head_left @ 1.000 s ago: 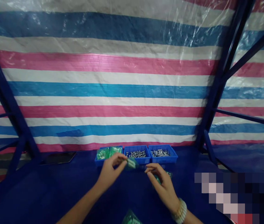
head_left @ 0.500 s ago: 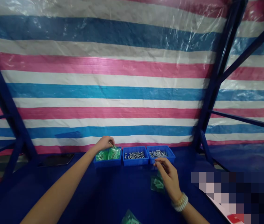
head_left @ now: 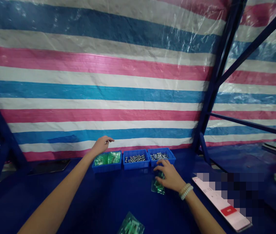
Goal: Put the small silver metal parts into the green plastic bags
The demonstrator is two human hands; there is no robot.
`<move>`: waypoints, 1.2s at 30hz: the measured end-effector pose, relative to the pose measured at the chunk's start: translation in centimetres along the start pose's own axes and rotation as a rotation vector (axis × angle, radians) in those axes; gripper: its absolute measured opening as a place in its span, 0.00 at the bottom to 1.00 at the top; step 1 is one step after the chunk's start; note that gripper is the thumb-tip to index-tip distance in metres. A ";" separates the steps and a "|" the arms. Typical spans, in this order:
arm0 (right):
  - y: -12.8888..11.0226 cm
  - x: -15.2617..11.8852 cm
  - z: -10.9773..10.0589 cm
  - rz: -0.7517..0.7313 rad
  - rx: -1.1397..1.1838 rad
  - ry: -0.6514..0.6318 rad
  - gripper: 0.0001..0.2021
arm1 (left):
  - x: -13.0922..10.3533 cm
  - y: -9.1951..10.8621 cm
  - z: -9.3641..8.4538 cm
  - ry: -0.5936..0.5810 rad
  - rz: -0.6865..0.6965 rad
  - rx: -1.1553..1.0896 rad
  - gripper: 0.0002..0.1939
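My left hand [head_left: 102,145] is raised just above the left blue bin [head_left: 107,167], which holds green plastic packets [head_left: 114,157]. Its fingers are apart with nothing visible between them. Over a green packet [head_left: 157,188] on the table, my right hand [head_left: 168,174] has its fingers spread, some of them hiding part of the packet. Small metal pieces [head_left: 135,158] fill the middle blue bin [head_left: 136,165]; longer metal pieces [head_left: 159,156] lie in the right blue bin [head_left: 172,158]. Another green packet [head_left: 131,225] lies at the bottom edge of the view.
A phone with a pink screen [head_left: 225,208] lies on the blue table [head_left: 99,201] at the right. A dark flat device [head_left: 51,166] is at the back left. Blue metal posts [head_left: 207,100] stand before a striped sheet [head_left: 104,113].
My left hand has lifted up from the packets in the left bin. My right hand has lowered and spread its fingers over the green packet. The view has shifted to the right.
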State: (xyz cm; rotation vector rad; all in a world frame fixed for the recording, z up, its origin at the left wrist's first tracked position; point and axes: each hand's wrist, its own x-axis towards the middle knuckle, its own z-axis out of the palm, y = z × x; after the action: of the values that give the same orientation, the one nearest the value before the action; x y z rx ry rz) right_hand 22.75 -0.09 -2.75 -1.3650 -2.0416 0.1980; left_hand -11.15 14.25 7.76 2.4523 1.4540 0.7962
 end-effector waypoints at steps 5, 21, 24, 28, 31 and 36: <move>-1.4 -0.5 0.6 -0.022 -0.140 -0.172 0.14 | -6.1 5.6 2.0 0.216 0.088 -0.095 0.17; -5.7 -1.1 5.0 0.393 1.249 -0.049 0.18 | -14.1 9.7 10.2 -0.126 -0.311 -1.048 0.16; -6.2 -1.4 5.2 0.423 1.337 -0.069 0.19 | -14.1 9.8 9.9 -0.041 -0.325 -0.997 0.13; -6.6 -1.2 3.9 0.268 1.120 -0.011 0.14 | -14.3 10.1 8.8 0.061 -0.107 -0.788 0.07; -6.7 -1.3 2.7 0.026 0.821 0.112 0.03 | -14.7 10.1 8.1 0.102 0.348 -0.436 0.03; -6.5 -2.2 1.7 -0.435 0.375 0.308 0.13 | -15.6 9.4 7.9 0.205 0.793 -0.073 0.12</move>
State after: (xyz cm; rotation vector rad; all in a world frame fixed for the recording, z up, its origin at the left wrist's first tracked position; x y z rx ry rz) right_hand 17.22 -4.48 -2.00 -0.6599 -1.8681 0.1557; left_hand -5.73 -2.99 -0.52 2.9490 0.4188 1.2245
